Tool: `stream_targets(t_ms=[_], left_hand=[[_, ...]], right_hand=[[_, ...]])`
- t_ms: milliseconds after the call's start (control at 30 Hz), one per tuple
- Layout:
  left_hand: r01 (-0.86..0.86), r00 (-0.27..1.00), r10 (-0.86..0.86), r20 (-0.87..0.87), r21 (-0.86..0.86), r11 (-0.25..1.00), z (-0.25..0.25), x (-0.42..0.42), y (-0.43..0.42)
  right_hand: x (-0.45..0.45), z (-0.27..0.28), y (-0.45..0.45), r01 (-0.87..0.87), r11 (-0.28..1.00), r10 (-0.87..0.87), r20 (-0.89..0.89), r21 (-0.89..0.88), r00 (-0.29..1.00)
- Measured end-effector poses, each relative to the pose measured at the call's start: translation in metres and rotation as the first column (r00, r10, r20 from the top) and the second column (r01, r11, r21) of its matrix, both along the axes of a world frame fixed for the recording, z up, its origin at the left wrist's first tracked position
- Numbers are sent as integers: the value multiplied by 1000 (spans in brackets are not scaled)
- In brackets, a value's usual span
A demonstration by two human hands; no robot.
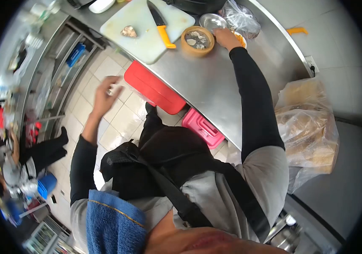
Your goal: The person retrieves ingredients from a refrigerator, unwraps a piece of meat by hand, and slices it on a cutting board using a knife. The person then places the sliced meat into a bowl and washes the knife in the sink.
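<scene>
My left hand (pixel 106 94) is raised over the tiled floor, left of the counter, its fingers curved and apart. My right hand (pixel 226 38) reaches over the steel counter, beside a round wooden container (pixel 197 42) with pale pieces in it. Its fingertips are at a small metal bowl or lid (pixel 213 22); whether they grip it is unclear. Close to that hand sits a white bowl with orange food (pixel 240 40). A knife with a yellow handle (pixel 164 35) lies on the white cutting board (pixel 141 17), and a brownish lump (pixel 129 31) rests there too.
The steel counter (pixel 215 91) has a clear plastic bag (pixel 242 21) near its back edge. Below its front edge are a red lid (pixel 153 87) and a pink container (pixel 203 128). Large plastic-wrapped goods (pixel 310 127) stand at right. Another person (pixel 26 163) works at far left.
</scene>
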State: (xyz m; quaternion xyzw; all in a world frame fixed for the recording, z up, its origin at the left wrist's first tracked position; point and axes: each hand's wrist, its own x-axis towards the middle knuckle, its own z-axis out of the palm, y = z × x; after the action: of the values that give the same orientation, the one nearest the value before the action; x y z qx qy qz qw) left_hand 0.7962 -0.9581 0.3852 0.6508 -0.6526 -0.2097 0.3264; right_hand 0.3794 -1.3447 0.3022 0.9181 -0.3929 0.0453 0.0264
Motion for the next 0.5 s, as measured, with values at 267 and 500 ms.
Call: stream_targets(t_ms=[267,500], left_hand=[[653,754,-649,95,-207,728,-36,-55,-183],[738,663,-594,455,-266,620,-82,-131,-297]], right_hand=[[25,29,-20,167,939,-177,5,299,984],[13,82,-13,384,900,-436,385,209,813]])
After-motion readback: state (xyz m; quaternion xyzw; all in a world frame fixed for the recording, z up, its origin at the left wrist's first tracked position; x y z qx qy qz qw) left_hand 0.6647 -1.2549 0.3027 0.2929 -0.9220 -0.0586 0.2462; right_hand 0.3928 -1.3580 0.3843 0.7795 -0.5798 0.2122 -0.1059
